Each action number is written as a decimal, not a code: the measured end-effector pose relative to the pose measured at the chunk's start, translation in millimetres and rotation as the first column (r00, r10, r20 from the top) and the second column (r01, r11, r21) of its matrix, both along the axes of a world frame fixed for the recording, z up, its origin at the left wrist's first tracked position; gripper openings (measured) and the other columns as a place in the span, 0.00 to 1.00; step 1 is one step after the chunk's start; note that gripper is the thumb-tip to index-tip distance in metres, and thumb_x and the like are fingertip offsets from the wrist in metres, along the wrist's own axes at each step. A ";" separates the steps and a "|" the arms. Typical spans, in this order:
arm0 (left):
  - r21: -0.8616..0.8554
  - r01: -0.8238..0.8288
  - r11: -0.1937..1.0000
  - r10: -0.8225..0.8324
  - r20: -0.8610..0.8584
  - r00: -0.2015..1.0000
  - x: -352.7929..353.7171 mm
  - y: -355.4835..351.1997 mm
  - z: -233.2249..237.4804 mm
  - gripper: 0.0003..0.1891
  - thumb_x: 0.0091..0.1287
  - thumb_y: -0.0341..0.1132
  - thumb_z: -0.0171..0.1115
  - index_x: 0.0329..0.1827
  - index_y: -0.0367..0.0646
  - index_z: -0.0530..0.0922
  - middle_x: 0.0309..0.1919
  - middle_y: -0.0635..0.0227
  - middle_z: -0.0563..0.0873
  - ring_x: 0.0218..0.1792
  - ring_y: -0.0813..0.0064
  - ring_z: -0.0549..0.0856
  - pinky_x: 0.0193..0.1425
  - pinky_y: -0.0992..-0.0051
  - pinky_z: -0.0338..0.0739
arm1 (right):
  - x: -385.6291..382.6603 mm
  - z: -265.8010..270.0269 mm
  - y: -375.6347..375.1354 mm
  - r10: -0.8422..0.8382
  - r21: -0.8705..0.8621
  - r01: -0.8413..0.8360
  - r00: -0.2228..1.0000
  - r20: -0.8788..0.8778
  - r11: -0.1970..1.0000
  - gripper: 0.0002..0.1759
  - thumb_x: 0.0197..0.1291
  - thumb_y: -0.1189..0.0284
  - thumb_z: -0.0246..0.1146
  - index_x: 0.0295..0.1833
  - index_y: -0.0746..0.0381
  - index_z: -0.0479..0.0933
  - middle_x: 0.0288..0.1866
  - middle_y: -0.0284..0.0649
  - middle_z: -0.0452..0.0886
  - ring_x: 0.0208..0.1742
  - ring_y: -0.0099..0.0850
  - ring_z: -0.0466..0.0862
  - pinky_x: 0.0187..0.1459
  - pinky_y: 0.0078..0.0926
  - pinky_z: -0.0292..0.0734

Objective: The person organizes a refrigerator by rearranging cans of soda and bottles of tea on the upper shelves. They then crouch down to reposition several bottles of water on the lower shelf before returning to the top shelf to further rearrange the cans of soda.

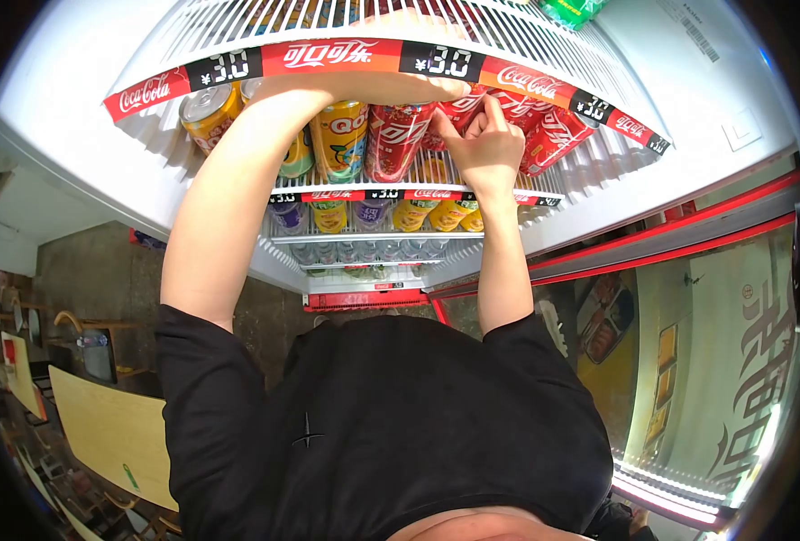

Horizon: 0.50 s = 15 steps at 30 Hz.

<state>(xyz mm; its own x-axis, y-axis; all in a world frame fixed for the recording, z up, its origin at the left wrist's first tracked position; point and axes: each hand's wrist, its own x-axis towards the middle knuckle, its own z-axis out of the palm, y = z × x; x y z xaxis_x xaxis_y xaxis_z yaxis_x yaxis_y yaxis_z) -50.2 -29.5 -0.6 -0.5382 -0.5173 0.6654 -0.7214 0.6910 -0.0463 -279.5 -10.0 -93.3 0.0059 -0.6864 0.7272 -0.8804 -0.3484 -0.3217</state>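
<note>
My right hand is among the red Coca-Cola cans on a wire shelf of an upright drinks fridge. Its thumb and curled fingers press around one tilted Coca-Cola can. Left of it stands another Coca-Cola can, beside a yellow drink can. My left hand reaches across under the upper shelf, above these cans. The red price strip and shelf wires cover most of its fingers, so its grip is hidden. More red cans lean to the right of my right hand.
Lower shelves hold yellow cans, purple cans and clear bottles. The fridge's glass door stands open on the right. Wooden tables and chairs are on the left. A green bottle lies on the upper shelf.
</note>
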 end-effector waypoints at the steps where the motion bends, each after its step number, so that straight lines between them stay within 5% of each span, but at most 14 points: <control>1: -0.003 -0.001 1.000 0.001 -0.001 1.000 -0.4 -0.5 0.4 0.25 0.69 0.41 0.63 0.69 0.46 0.74 0.63 0.53 0.81 0.63 0.52 0.81 0.70 0.58 0.73 | 0.4 -0.2 0.1 -0.001 0.002 0.001 1.000 -0.003 1.000 0.40 0.51 0.43 0.77 0.52 0.70 0.79 0.17 0.34 0.79 0.22 0.36 0.84 0.28 0.34 0.80; 8: -0.020 0.001 1.000 -0.001 -0.010 1.000 2.1 -2.2 0.6 0.25 0.69 0.41 0.63 0.68 0.46 0.74 0.63 0.53 0.82 0.62 0.52 0.81 0.70 0.58 0.74 | -0.9 6.9 5.4 0.022 0.149 -0.025 0.999 0.025 0.989 0.43 0.49 0.42 0.76 0.53 0.71 0.75 0.18 0.38 0.80 0.23 0.40 0.85 0.29 0.38 0.82; 15: -0.047 -0.006 0.999 0.005 -0.016 1.000 6.4 -0.5 -0.5 0.25 0.69 0.41 0.63 0.68 0.46 0.74 0.62 0.52 0.82 0.62 0.52 0.81 0.69 0.58 0.74 | -1.7 2.5 6.3 0.023 0.123 -0.014 0.997 -0.070 0.992 0.52 0.53 0.37 0.69 0.64 0.75 0.70 0.25 0.53 0.84 0.31 0.52 0.88 0.36 0.49 0.83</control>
